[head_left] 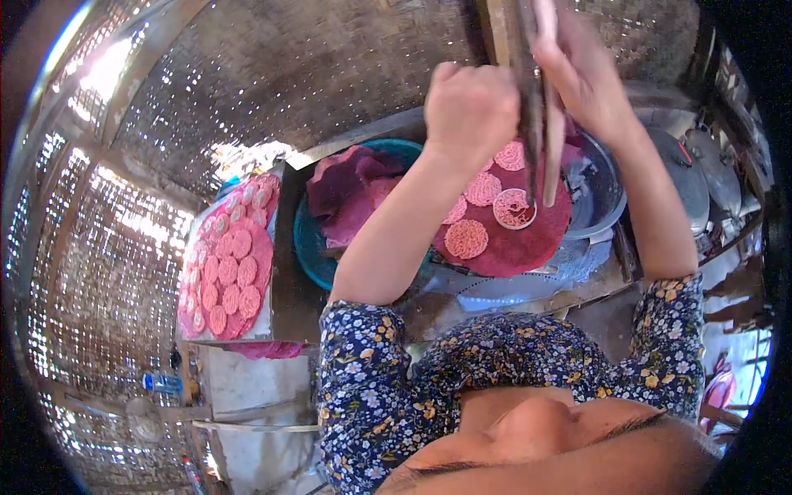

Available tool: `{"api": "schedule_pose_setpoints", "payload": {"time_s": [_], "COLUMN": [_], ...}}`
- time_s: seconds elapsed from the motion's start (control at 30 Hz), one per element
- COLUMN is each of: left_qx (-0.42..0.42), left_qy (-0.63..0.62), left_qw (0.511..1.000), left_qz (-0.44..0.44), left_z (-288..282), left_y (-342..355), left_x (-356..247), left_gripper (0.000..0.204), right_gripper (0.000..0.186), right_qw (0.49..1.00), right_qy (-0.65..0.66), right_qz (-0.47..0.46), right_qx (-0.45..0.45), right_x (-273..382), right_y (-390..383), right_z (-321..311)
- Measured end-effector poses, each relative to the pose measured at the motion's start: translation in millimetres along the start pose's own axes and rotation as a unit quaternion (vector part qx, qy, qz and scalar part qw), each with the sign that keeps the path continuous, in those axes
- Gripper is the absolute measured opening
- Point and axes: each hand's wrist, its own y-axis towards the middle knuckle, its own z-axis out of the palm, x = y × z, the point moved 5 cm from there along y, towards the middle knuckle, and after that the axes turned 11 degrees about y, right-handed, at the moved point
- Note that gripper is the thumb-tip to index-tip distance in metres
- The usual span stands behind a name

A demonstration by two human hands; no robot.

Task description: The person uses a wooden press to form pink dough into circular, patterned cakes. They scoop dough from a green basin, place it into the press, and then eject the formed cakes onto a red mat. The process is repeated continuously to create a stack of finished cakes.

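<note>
My left hand [474, 107] is closed in a fist against a long dark wooden press [532, 107], which stands tilted over the work surface. On its other side my right hand [579, 78], blurred by motion, grips a paler wooden bar [553, 157] of the same press. Below the lower ends of the bars lies a white ring [514, 209] partly filled with pink strands. It rests on a round dark-pink cloth [511, 256], with several round pink strand cakes [466, 239] around it. My left forearm hides part of the cloth.
At left, another pink cloth holds many pink cakes [228, 270]. A teal basin [309, 247] with crumpled pink cloth [351, 194] stands behind my left forearm. A grey basin [606, 194] and metal pots [714, 169] are at right. Woven bamboo walls [330, 66] enclose the space.
</note>
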Motion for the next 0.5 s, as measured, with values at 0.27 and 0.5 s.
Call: {"api": "schedule_pose_setpoints", "payload": {"time_s": [0.27,0.5], "left_qx": [0.375,0.292], "left_qy": [-0.219,-0.06], "left_qw": [0.9,0.951], "left_qz": [-0.025,-0.076], "left_z": [-71,-162], "left_y": [-33,-85], "left_x": [52,79], "left_gripper": [0.018,0.022], "right_gripper": [0.042,0.051], "right_qw": [0.945,0.9], "right_qy": [-0.007,0.292], "right_qz": [-0.269,0.171], "right_qx": [0.187,0.275], "right_x": [135,114], "right_y": [2,12], "right_z": [44,62]}}
